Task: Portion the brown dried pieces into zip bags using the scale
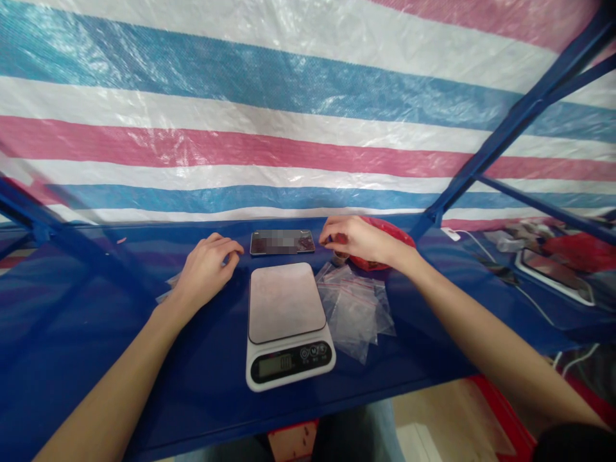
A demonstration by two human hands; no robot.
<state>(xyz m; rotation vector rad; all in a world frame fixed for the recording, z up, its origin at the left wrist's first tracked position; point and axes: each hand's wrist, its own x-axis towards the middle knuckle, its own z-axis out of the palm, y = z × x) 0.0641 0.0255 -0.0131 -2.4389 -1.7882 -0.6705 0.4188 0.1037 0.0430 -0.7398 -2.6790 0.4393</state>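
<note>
White digital scale with a square metal platform (287, 301), set on a glossy blue tabletop (206, 378).
By the right hand (355, 236), fingers curled, the edge of a red plastic bag (368, 264) is reached; whether anything is gripped cannot be told. The left hand (208, 266) is held loosely curled, thumb and forefinger narrowly apart, near a flat black phone (262, 244) behind the scale. Clear plastic zip bags (353, 307) are fanned out at the scale's right.

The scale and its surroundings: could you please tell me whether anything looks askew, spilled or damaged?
I see no spill or damage. The clear zip bags lie fanned at uneven angles beside the scale, not squared up, and a small pinkish scrap lies on the blue table like stray litter.
</note>
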